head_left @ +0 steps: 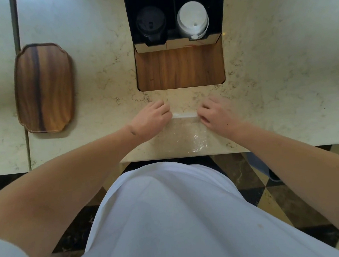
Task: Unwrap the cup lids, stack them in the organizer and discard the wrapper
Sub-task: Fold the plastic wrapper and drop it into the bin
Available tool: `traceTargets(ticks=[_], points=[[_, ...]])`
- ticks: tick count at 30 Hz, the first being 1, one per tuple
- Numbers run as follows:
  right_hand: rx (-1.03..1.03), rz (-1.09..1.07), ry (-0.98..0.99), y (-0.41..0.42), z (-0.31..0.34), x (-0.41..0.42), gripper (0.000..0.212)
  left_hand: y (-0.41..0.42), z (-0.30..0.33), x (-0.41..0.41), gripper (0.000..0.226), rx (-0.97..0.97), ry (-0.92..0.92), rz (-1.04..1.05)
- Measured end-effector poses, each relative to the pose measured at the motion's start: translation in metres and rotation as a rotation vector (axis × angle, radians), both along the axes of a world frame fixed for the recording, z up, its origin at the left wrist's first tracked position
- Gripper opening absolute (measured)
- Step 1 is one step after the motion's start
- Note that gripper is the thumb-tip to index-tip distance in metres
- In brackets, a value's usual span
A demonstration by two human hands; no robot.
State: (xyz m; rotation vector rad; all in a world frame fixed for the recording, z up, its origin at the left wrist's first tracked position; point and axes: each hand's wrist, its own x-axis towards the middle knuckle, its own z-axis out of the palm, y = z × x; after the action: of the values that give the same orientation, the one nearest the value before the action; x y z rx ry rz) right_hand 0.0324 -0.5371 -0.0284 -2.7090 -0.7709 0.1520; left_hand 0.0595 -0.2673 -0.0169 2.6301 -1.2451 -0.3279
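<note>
We are pinching the clear wrapper flat on the near worktop — left hand and right hand gripping its far corners with curled fingers. Black lids and white lids are sitting in the organizer just beyond.

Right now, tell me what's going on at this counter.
A person stands at a marble counter, both hands on a clear plastic wrapper lying flat at its near edge. The left hand and right hand pinch its far end from either side. The organizer beyond already holds a stack of black lids on the left and white lids on the right. The wrapper looks empty and not yet discarded. A wooden tray sits to the left.
</note>
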Motion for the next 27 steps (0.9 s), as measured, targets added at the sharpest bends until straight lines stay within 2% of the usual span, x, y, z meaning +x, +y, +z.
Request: traceTargets(ticks=[3, 6, 8, 11, 15, 16, 18, 20, 23, 27], points=[[-0.003, 0.02, 0.005, -0.002, 0.001, -0.008, 0.01, 0.005, -0.001, -0.002, 0.012, 0.011, -0.037, -0.087], [-0.006, 0.004, 0.028, -0.006, 0.007, -0.012, 0.022, 0.008, 0.002, -0.003, 0.008, 0.053, -0.013, -0.095], [-0.01, -0.008, 0.056, -0.007, 0.009, -0.011, 0.027, 0.003, 0.005, -0.004, 0.011, 0.093, 0.053, -0.014], [0.004, -0.09, 0.124, -0.005, 0.009, -0.006, 0.018, -0.012, 0.01, -0.002, 0.02, 0.048, 0.182, 0.223], [0.061, -0.202, 0.304, 0.003, 0.003, 0.005, 0.003, -0.025, 0.011, 0.005, 0.008, 0.05, 0.308, 0.405], [0.058, -0.216, 0.359, 0.004, 0.001, 0.008, 0.005, -0.026, 0.011, 0.007, 0.009, 0.054, 0.334, 0.415], [0.047, -0.228, 0.409, 0.005, -0.002, 0.014, 0.013, -0.026, 0.01, 0.009, 0.011, 0.044, 0.359, 0.407], [0.016, -0.196, 0.404, 0.004, -0.003, 0.018, 0.009, -0.024, 0.01, 0.01, 0.009, 0.028, 0.338, 0.358], [0.041, -0.11, 0.378, 0.004, -0.002, 0.015, 0.018, -0.016, 0.01, 0.007, 0.012, -0.027, 0.262, 0.231], [0.108, -0.035, 0.272, 0.001, -0.006, 0.007, 0.015, -0.005, 0.009, 0.004, 0.011, -0.015, 0.14, 0.045]])
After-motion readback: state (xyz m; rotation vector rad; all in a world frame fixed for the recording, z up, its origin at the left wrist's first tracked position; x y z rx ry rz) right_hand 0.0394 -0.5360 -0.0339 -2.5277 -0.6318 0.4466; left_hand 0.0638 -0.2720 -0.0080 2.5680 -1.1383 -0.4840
